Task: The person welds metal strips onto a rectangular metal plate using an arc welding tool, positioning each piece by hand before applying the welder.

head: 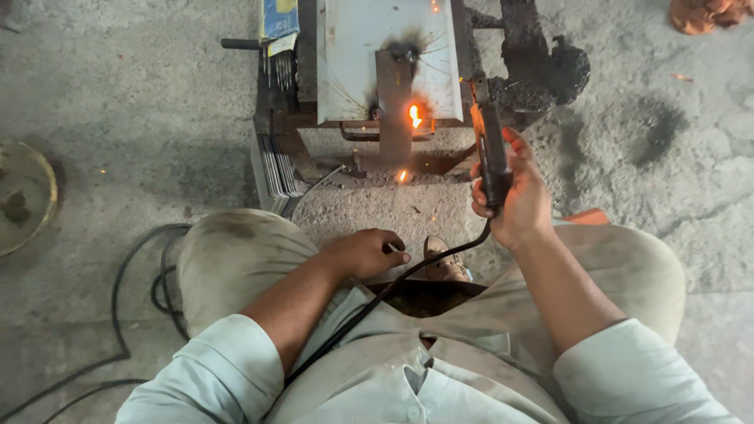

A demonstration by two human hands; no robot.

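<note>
My right hand (518, 200) grips a black welding electrode holder (492, 153) whose cable (369, 302) runs down across my lap. Its tip points up toward a metal plate (353, 55) with a dark upright flat bar (394, 98) on it. A glowing orange spot (415, 115) burns at the bar's right edge, and a spark (402, 176) lies below on the floor. My left hand (365, 253) rests on my knee, fingers closed around a thin short rod (392, 248). I am squatting, with a foot (444, 261) showing between my knees.
A bundle of welding rods (275, 157) with a blue packet (279, 17) stands left of the plate. Black cables (141, 298) loop over the concrete floor at left. A round metal pan (27, 196) sits at the far left. Orange cloth (707, 14) lies top right.
</note>
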